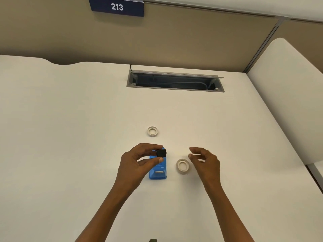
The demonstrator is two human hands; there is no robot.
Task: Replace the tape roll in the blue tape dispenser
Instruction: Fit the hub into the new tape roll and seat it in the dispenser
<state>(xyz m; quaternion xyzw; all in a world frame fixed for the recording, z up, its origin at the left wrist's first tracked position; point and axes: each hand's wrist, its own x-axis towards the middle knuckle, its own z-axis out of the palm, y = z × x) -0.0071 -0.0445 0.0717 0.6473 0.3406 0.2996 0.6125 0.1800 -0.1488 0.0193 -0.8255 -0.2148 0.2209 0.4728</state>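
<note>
**Two loose rolls, one spindle in hand: risks at the reload step**

Position of parts. The dispenser (158, 169) lies on the desk (70, 119) between the person's forearms, cutter end toward the person. Its roll bay appears empty. One roll (182, 166) lies flat just right of the dispenser. A second roll (152, 131) lies flat farther back, well apart from both hands.

Hand states. The left hand (138, 161) is pinched shut, thumb and forefinger closed on a small black spindle (161, 153) held just above the dispenser's far end. The right hand (204, 160) is half open, fingers loosely curled, holding nothing, hovering just beside the near roll.

Likely faults from here:

1. Wrong roll. The two rolls look alike from this view; which is spent and which is fresh cannot be told. Picking by nearness alone may refit the old one.
2. Dropped spindle. The part is small and held by fingertips only. A slip would send it rolling across the smooth desk.
3. Reversed tape. Threaded the wrong way round, the roll would feed adhesive side up at the cutter.
4. Shifted dispenser. Neither hand steadies the body; pressing the spindle in may slide it.
</note>
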